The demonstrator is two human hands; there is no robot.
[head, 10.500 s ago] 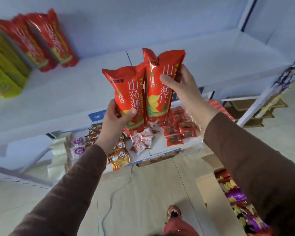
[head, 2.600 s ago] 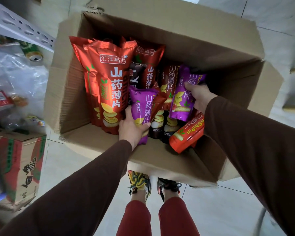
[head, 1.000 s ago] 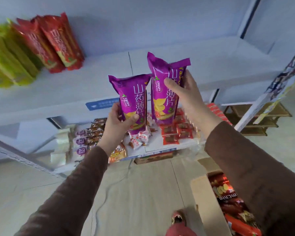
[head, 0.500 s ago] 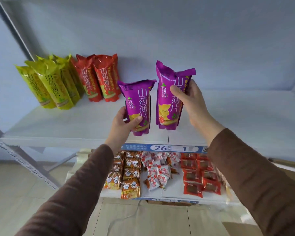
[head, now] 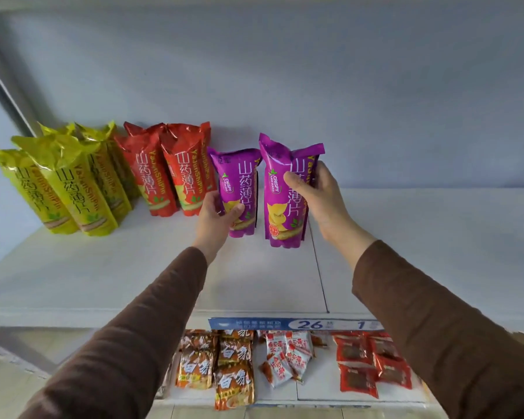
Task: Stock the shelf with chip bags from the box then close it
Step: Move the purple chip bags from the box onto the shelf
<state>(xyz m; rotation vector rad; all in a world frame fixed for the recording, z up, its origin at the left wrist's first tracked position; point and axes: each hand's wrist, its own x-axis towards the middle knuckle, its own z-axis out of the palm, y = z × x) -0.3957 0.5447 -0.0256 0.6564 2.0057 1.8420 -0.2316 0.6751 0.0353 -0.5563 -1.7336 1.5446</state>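
I hold two purple chip bags upright over the white shelf (head: 103, 267). My left hand (head: 217, 217) grips the lower part of the left purple bag (head: 239, 182), which stands just right of the red bags (head: 176, 173). My right hand (head: 318, 195) grips the right purple bag (head: 282, 219) around its middle, slightly nearer to me. Whether either bag's base touches the shelf I cannot tell. Yellow bags (head: 58, 189) stand at the far left. The box is out of view.
The shelf surface right of the purple bags stretches bare to the back wall. A blue price strip (head: 297, 324) runs along the shelf's front edge. The lower shelf (head: 321, 394) carries several small snack packets in orange, white and red.
Both hands have carried the purple bags forward and down over the shelf, toward the red bags. The view has come closer to the shelf.
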